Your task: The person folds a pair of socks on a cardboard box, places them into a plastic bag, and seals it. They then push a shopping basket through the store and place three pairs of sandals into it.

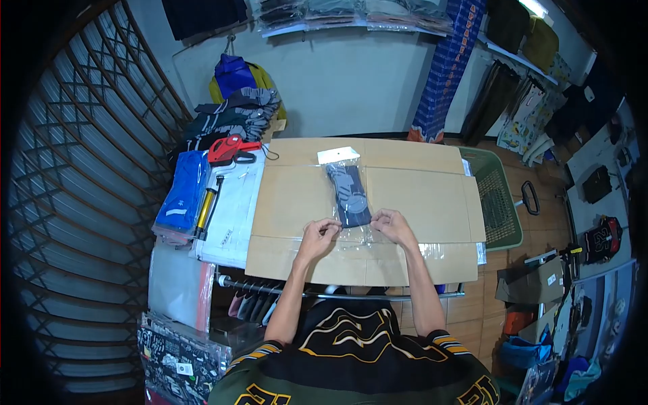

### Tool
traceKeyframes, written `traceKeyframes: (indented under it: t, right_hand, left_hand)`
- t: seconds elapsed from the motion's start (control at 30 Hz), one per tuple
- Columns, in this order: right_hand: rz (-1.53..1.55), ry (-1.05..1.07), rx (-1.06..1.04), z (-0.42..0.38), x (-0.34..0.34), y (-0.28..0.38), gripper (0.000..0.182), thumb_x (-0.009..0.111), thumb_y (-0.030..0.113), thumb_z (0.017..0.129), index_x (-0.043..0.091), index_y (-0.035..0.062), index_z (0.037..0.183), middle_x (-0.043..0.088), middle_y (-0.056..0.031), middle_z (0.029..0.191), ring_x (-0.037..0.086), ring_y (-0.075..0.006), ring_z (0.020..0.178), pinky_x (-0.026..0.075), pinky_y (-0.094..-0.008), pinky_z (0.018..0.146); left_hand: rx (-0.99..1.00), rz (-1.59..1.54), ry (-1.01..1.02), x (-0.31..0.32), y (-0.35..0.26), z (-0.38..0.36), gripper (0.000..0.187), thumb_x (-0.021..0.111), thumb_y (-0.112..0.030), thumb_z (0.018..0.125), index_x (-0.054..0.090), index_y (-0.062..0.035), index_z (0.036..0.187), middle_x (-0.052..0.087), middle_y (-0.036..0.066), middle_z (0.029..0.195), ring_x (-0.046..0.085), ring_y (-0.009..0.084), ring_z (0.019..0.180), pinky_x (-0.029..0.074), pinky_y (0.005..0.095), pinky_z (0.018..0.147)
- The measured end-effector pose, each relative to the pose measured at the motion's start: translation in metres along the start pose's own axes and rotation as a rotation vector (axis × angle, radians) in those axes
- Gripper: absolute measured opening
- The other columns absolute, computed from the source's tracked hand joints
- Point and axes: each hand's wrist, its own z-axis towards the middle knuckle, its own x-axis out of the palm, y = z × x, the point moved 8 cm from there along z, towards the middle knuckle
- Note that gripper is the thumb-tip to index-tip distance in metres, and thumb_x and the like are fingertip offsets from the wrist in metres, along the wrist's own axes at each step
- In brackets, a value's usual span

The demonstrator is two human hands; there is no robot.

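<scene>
A clear plastic bag [365,237] with a white header strip lies on a flattened cardboard sheet [425,196]. Inside it is a folded pair of dark and light grey socks [348,192]. My left hand [320,237] pinches the bag's lower left corner, fingertips together. At the lower right corner, my right hand [394,225] pinches the plastic the same way. The bag's near end, between my hands, is loose and crinkled. The header end points away from me.
Left on the table are a red tape-gun-like tool [231,149], a blue packed garment [182,192], a yellow and black pump-like tool [207,210] and stacked dark garments [239,115]. A green basket [499,202] stands right. A metal rail [324,294] runs along the near edge.
</scene>
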Motion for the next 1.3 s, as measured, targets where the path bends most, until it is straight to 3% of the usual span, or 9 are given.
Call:
traceKeyframes:
  t: [0.13, 0.23, 0.43, 0.53, 0.63, 0.73, 1.03, 1.23, 1.3]
  right_hand:
    - [-0.075, -0.003, 0.016, 0.006, 0.003, -0.01, 0.012, 0.074, -0.001, 0.087, 0.074, -0.0017, 0.099, 0.073, -0.0067, 0.086, 0.067, -0.0116, 0.08, 0.055, -0.0275, 0.076]
    - [0.088, 0.006, 0.03, 0.008, 0.0, -0.017, 0.015, 0.076, 0.003, 0.083, 0.078, -0.0023, 0.096, 0.077, -0.0079, 0.085, 0.071, -0.0151, 0.077, 0.056, -0.0304, 0.076]
    - [0.113, 0.009, 0.059, 0.002, -0.009, -0.014, 0.025, 0.069, -0.006, 0.084, 0.08, -0.0011, 0.106, 0.079, -0.0117, 0.093, 0.071, -0.0158, 0.081, 0.057, -0.0289, 0.079]
    - [0.24, 0.036, -0.033, -0.003, -0.008, -0.012, 0.024, 0.068, -0.007, 0.087, 0.08, -0.0024, 0.107, 0.079, -0.0103, 0.095, 0.072, -0.0157, 0.082, 0.058, -0.0291, 0.08]
    - [0.111, 0.034, 0.037, -0.014, -0.008, -0.014, 0.02, 0.072, -0.002, 0.09, 0.078, -0.0039, 0.109, 0.079, -0.0095, 0.096, 0.073, -0.0153, 0.085, 0.058, -0.0291, 0.081]
    - [0.197, 0.006, 0.043, -0.022, -0.008, -0.009, 0.02, 0.077, 0.006, 0.092, 0.078, -0.0036, 0.11, 0.078, -0.0083, 0.095, 0.071, -0.0124, 0.083, 0.058, -0.0272, 0.079]
    - [0.172, -0.155, -0.035, -0.013, 0.002, -0.015, 0.022, 0.075, 0.018, 0.098, 0.072, -0.002, 0.091, 0.076, -0.0088, 0.088, 0.068, -0.0107, 0.079, 0.053, -0.0247, 0.072]
    - [-0.004, -0.375, -0.022, -0.017, 0.001, -0.009, 0.029, 0.075, 0.023, 0.097, 0.069, -0.0004, 0.082, 0.075, -0.0084, 0.075, 0.066, -0.0102, 0.067, 0.051, -0.0282, 0.062]
    - [-0.095, -0.47, -0.006, -0.022, 0.0, 0.0, 0.036, 0.076, 0.028, 0.095, 0.068, -0.0001, 0.075, 0.073, -0.0083, 0.068, 0.065, -0.0112, 0.061, 0.051, -0.0307, 0.059]
  left_hand:
    - [0.049, 0.147, 0.072, 0.003, -0.013, -0.006, 0.022, 0.066, -0.01, 0.097, 0.076, 0.0031, 0.112, 0.079, 0.011, 0.098, 0.071, 0.0139, 0.089, 0.054, 0.0299, 0.084]
    - [-0.025, 0.196, 0.099, 0.001, -0.007, -0.003, 0.022, 0.067, -0.008, 0.096, 0.077, 0.0023, 0.112, 0.079, 0.011, 0.098, 0.072, 0.0154, 0.094, 0.055, 0.0307, 0.09]
    - [-0.001, -0.001, 0.092, -0.001, 0.014, 0.005, 0.023, 0.068, -0.006, 0.093, 0.078, 0.0027, 0.112, 0.08, 0.012, 0.101, 0.071, 0.0168, 0.095, 0.054, 0.0311, 0.089]
    - [-0.01, 0.011, 0.074, 0.0, 0.002, -0.002, 0.022, 0.071, -0.008, 0.092, 0.078, 0.0027, 0.111, 0.079, 0.011, 0.099, 0.07, 0.0161, 0.092, 0.054, 0.0311, 0.085]
    - [-0.12, 0.146, 0.092, 0.003, -0.014, -0.01, 0.023, 0.074, -0.011, 0.092, 0.079, 0.002, 0.11, 0.078, 0.009, 0.095, 0.068, 0.0142, 0.088, 0.053, 0.0302, 0.082]
    - [0.037, 0.148, 0.031, 0.003, -0.023, -0.01, 0.022, 0.076, -0.015, 0.093, 0.079, 0.0019, 0.106, 0.076, 0.007, 0.089, 0.066, 0.0119, 0.083, 0.052, 0.0288, 0.078]
    - [0.032, 0.015, -0.084, 0.004, -0.002, -0.003, 0.024, 0.071, -0.016, 0.098, 0.071, 0.0042, 0.085, 0.072, 0.006, 0.079, 0.062, 0.0103, 0.073, 0.05, 0.03, 0.07]
    - [0.2, 0.256, -0.291, 0.003, -0.021, -0.006, 0.025, 0.072, -0.014, 0.095, 0.064, 0.0052, 0.081, 0.063, 0.011, 0.065, 0.054, 0.0128, 0.06, 0.045, 0.0325, 0.059]
    - [0.18, 0.26, -0.356, 0.002, -0.022, -0.009, 0.026, 0.071, -0.017, 0.093, 0.063, 0.0015, 0.076, 0.063, 0.013, 0.063, 0.058, 0.0271, 0.06, 0.047, 0.0413, 0.067]
